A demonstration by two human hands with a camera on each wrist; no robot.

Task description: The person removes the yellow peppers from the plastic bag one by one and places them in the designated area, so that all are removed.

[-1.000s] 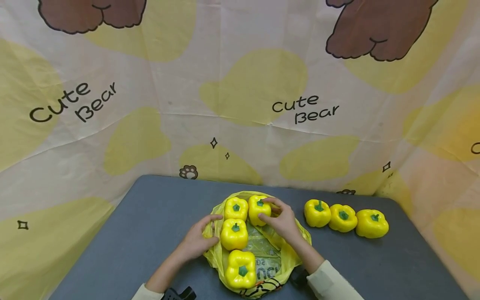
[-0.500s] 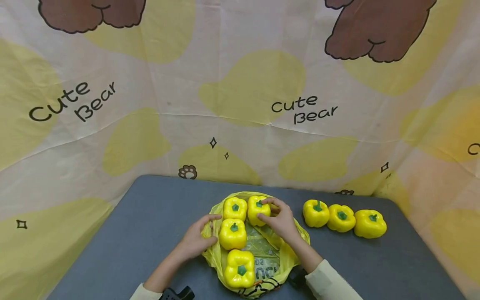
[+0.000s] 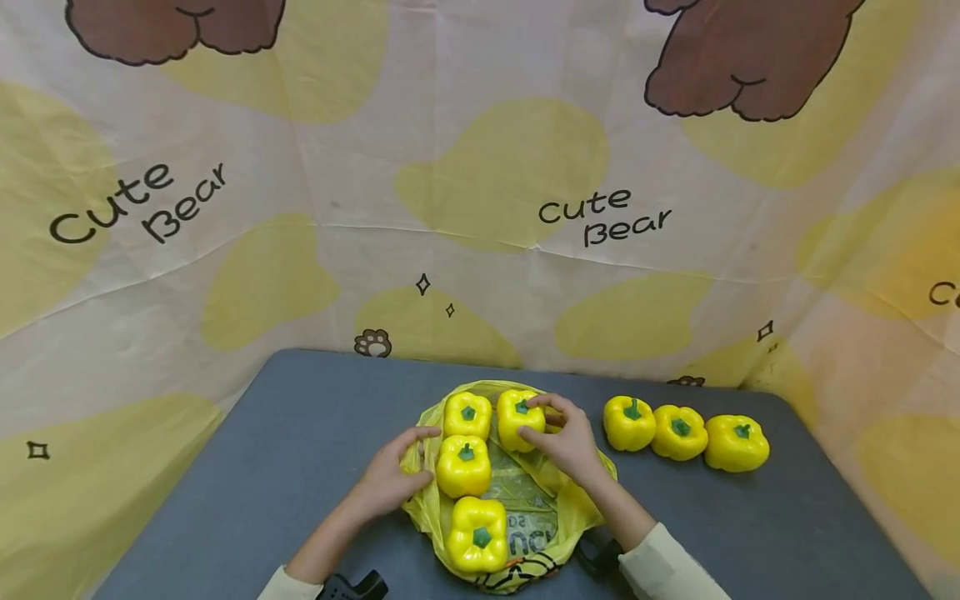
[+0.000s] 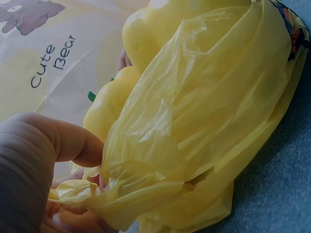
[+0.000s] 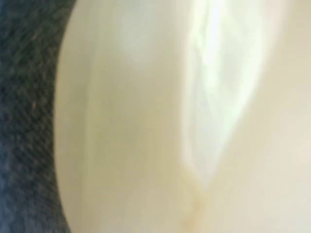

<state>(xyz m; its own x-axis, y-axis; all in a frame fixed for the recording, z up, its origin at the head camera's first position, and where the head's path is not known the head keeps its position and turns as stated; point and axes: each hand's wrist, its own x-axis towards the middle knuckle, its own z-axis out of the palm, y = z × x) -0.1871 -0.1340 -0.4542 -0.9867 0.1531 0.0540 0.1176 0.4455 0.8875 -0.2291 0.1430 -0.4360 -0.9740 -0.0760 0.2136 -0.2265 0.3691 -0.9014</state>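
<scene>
Yellow plastic is what I'm watching from my distant seat: the bag (image 3: 581, 510) sits on the dark table (image 3: 315, 433), its wall rolled low, its mouth facing up. My left-wrist view shows the left hand (image 3: 386, 477) pinching thin film at the left rim. Over on the far right inside it, the right hand (image 3: 570, 437) has thumb and fingers set round the held pepper (image 3: 513, 423), green stem up; whether its base touches the bag floor, I can't tell. My right-wrist view is a pale blur and settles nothing. Along the left wall stand the far-left pepper (image 3: 468, 415), the middle-left pepper (image 3: 463, 467) and, nearest me, the near-left pepper (image 3: 477, 533). Outside, to the right, three loose peppers (image 3: 679, 433) wait in a row. Now, the risks as I judge them: that slack rim could fold inward if the left fingers let go, blocking the mouth. Pull the film too hard, and it may tear or tip the left row. Glossy skin could slide out of the right hand's pinch, and the right forearm, lying close over the right wall, might drag the rim along.
</scene>
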